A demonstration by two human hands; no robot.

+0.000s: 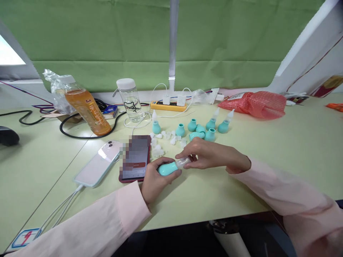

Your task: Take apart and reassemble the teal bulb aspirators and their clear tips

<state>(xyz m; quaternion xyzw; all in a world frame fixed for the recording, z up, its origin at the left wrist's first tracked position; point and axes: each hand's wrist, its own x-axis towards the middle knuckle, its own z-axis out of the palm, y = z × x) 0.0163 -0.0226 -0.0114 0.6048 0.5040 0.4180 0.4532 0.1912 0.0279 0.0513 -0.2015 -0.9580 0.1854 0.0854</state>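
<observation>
My left hand [159, 178] is closed around a teal rubber squeeze bulb [167, 169], which lies tilted with its neck to the right. A clear plastic nozzle piece [183, 162] sits at the neck, and the fingers of my right hand [200, 154] pinch it. Whether it is fully seated I cannot tell. Beyond my hands are several loose teal bulbs [192, 125], some upright and some on their sides. Three bulbs carry pointed translucent tips, one of them an assembled bulb [156, 125] on the left. Small white and clear plastic parts [158, 151] lie scattered between.
A phone in a dark red case [135, 157] lies left of my hands, beside a pale phone [99, 163] with a cable. Behind stand a tilted orange drink bottle [88, 110], a water bottle [131, 101], a yellow power strip [168, 106] and a red plastic bag [254, 104].
</observation>
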